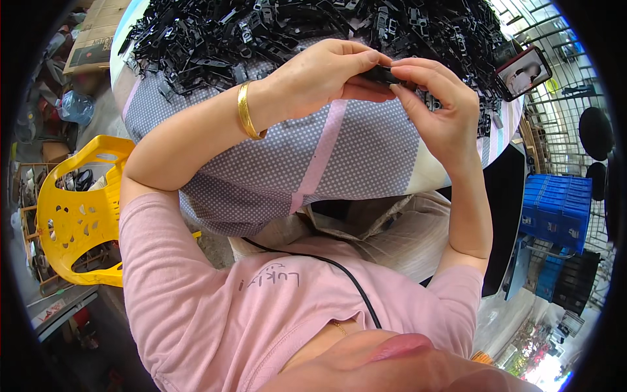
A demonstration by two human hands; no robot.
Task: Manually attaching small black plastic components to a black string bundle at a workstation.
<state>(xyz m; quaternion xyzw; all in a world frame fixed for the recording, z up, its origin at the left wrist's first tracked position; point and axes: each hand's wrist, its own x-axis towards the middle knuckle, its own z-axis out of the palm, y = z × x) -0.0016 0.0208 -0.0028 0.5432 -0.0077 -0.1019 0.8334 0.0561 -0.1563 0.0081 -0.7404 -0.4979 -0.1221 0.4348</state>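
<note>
Both my hands meet above the near edge of a round table covered with a dotted grey cloth (366,153). Between them is a small black plastic part (379,75), partly hidden by my fingers. My left hand (320,75), with a gold bangle (244,111) on its wrist, closes on the part from the left. From the right, the thumb and fingers of my right hand (441,101) pinch its other end. A large heap of similar black plastic parts (222,42) spreads over the far side of the table, just beyond my hands.
A phone (524,73) with a lit screen stands at the table's right edge. Left of me is a yellow plastic chair (81,215). Blue crates (555,209) are stacked at the right, near a wire grid. A black cable (326,260) crosses my chest.
</note>
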